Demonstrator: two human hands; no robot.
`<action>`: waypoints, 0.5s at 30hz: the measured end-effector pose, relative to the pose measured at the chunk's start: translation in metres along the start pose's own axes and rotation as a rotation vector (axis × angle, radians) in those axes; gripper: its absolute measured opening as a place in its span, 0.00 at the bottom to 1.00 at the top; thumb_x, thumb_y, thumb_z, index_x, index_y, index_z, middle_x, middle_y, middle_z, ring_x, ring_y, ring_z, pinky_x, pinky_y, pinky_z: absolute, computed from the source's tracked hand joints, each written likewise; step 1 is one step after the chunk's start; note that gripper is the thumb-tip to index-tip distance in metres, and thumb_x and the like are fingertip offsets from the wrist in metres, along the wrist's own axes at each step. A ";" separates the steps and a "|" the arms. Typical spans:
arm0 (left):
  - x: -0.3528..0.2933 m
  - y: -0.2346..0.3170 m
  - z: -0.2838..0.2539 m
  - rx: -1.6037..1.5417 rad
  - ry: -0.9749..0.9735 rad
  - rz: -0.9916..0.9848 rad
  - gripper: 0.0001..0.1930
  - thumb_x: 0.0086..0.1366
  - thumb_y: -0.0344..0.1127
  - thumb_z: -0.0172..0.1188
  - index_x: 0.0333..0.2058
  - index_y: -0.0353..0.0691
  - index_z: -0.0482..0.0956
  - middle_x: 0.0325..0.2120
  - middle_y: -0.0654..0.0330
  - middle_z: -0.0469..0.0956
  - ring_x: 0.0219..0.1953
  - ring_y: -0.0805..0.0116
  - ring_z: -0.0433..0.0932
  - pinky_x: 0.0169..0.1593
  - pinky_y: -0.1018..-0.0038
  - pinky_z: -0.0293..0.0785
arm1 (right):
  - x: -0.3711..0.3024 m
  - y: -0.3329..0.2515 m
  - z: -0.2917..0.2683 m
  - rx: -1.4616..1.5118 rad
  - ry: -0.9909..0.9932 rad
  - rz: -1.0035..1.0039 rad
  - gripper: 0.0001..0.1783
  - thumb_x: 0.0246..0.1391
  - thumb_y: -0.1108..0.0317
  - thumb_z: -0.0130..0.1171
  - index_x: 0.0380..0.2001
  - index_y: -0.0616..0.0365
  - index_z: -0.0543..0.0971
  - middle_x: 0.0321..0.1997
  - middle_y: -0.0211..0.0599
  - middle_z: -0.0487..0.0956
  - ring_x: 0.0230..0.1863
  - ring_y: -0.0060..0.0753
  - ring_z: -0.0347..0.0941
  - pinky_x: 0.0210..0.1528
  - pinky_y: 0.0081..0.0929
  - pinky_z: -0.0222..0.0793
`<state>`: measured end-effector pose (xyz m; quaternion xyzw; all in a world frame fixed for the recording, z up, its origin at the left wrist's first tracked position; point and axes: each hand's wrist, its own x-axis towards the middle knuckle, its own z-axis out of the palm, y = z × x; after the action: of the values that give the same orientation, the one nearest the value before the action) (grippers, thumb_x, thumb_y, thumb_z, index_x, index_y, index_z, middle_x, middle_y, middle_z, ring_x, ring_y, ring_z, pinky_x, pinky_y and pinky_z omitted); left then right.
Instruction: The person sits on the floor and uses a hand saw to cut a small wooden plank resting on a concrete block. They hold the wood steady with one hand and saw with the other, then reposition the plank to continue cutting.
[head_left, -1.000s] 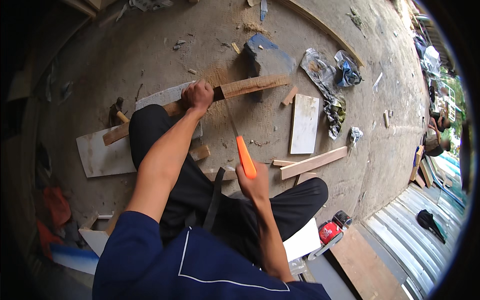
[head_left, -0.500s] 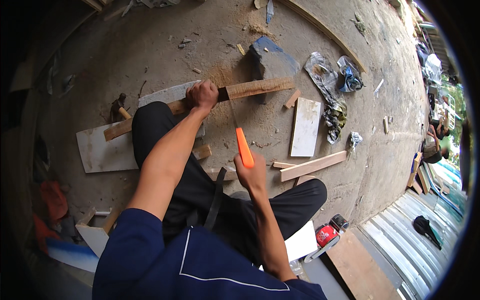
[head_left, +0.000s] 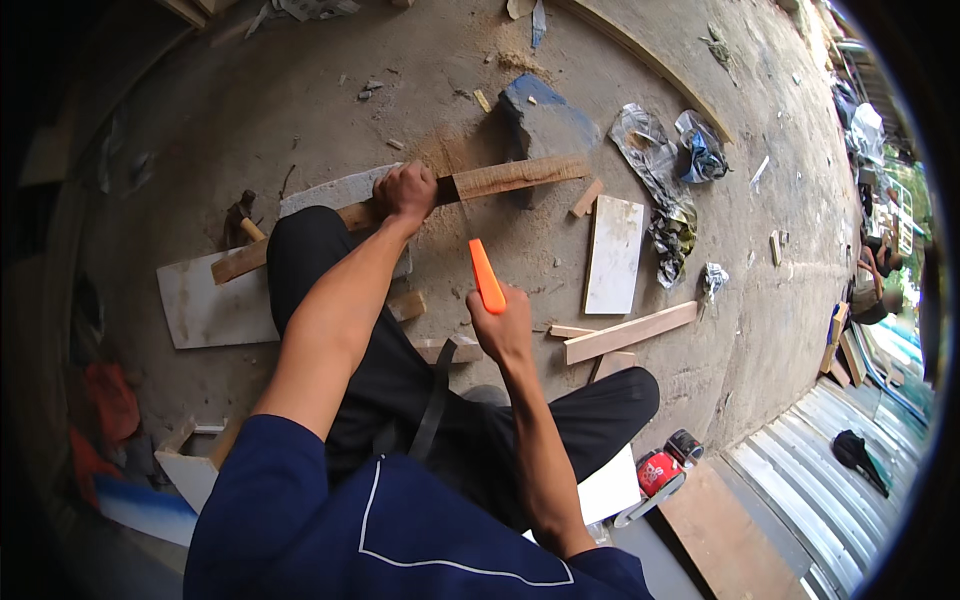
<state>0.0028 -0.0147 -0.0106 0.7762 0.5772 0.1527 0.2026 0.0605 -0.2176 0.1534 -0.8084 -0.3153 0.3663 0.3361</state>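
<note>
A long rough wooden beam [head_left: 520,176] lies across in front of me, its right end on a blue-grey block [head_left: 548,118]. My left hand [head_left: 407,192] is closed round the beam near its middle, and its left part passes over my knee. In my right hand [head_left: 503,322] is the orange handle of a handsaw [head_left: 485,277], gripped from below. The thin blade runs up from the handle to the beam, just right of my left hand. Sawdust is scattered on the floor around the block.
A hammer [head_left: 243,218] lies by the beam's left end, beside a white board [head_left: 215,305]. To the right are another white board [head_left: 613,255], a wood strip [head_left: 632,332] and crumpled plastic [head_left: 650,150]. A red can [head_left: 658,472] stands near my right knee. A person [head_left: 873,280] is at the far right.
My right hand has pushed the saw a little forward, toward the beam. My left hand keeps its hold, and the beam stays in place.
</note>
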 end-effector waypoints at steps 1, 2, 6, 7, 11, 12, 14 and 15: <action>-0.001 0.000 -0.001 0.023 0.002 0.001 0.11 0.56 0.39 0.48 0.22 0.41 0.76 0.26 0.50 0.79 0.33 0.47 0.77 0.38 0.54 0.69 | 0.005 -0.002 0.004 0.009 0.000 0.005 0.14 0.46 0.65 0.56 0.20 0.67 0.71 0.18 0.55 0.71 0.20 0.55 0.69 0.24 0.40 0.62; -0.001 0.001 -0.001 0.046 0.003 0.001 0.11 0.56 0.39 0.48 0.22 0.41 0.76 0.26 0.50 0.79 0.32 0.47 0.77 0.38 0.55 0.69 | -0.001 0.001 0.005 0.028 0.001 0.020 0.14 0.46 0.65 0.56 0.20 0.67 0.71 0.18 0.55 0.71 0.20 0.56 0.69 0.24 0.41 0.62; 0.000 0.000 -0.006 0.101 -0.059 -0.092 0.12 0.57 0.38 0.48 0.22 0.42 0.77 0.27 0.53 0.79 0.35 0.52 0.77 0.42 0.58 0.65 | -0.056 -0.005 -0.013 0.013 0.012 -0.055 0.12 0.46 0.66 0.58 0.22 0.66 0.73 0.19 0.55 0.72 0.21 0.56 0.70 0.26 0.40 0.64; -0.009 -0.002 -0.006 0.096 -0.061 -0.079 0.12 0.57 0.38 0.48 0.22 0.42 0.77 0.27 0.53 0.80 0.35 0.52 0.77 0.42 0.58 0.65 | -0.086 -0.009 -0.024 0.036 -0.008 0.013 0.12 0.45 0.66 0.58 0.22 0.66 0.73 0.19 0.54 0.73 0.21 0.55 0.70 0.26 0.40 0.64; 0.000 0.002 -0.008 0.047 -0.023 -0.014 0.12 0.57 0.38 0.47 0.22 0.42 0.78 0.27 0.54 0.80 0.35 0.52 0.77 0.42 0.59 0.66 | -0.086 0.001 -0.022 0.073 0.016 0.030 0.11 0.45 0.66 0.58 0.22 0.66 0.74 0.19 0.53 0.73 0.21 0.54 0.70 0.26 0.39 0.65; -0.003 0.001 -0.006 0.038 -0.028 -0.007 0.12 0.57 0.38 0.47 0.22 0.41 0.78 0.27 0.54 0.80 0.35 0.52 0.78 0.42 0.59 0.66 | -0.055 0.011 -0.009 0.023 0.025 0.004 0.12 0.46 0.66 0.58 0.22 0.67 0.73 0.18 0.53 0.72 0.20 0.53 0.70 0.25 0.38 0.64; -0.004 0.006 -0.004 0.029 -0.033 -0.033 0.12 0.57 0.38 0.48 0.22 0.41 0.78 0.27 0.54 0.80 0.35 0.52 0.78 0.42 0.59 0.66 | -0.003 0.008 0.010 -0.014 0.030 -0.003 0.13 0.46 0.66 0.57 0.21 0.68 0.72 0.17 0.54 0.70 0.20 0.53 0.69 0.25 0.39 0.63; -0.004 0.005 -0.006 0.034 -0.033 -0.053 0.12 0.57 0.38 0.48 0.22 0.41 0.78 0.27 0.54 0.80 0.35 0.52 0.78 0.42 0.59 0.66 | -0.002 0.007 0.009 0.004 0.033 -0.005 0.14 0.46 0.65 0.56 0.21 0.68 0.72 0.17 0.54 0.70 0.20 0.53 0.69 0.25 0.39 0.63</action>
<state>0.0031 -0.0193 -0.0025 0.7663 0.5968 0.1247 0.2026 0.0540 -0.2200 0.1444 -0.8128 -0.3109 0.3526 0.3440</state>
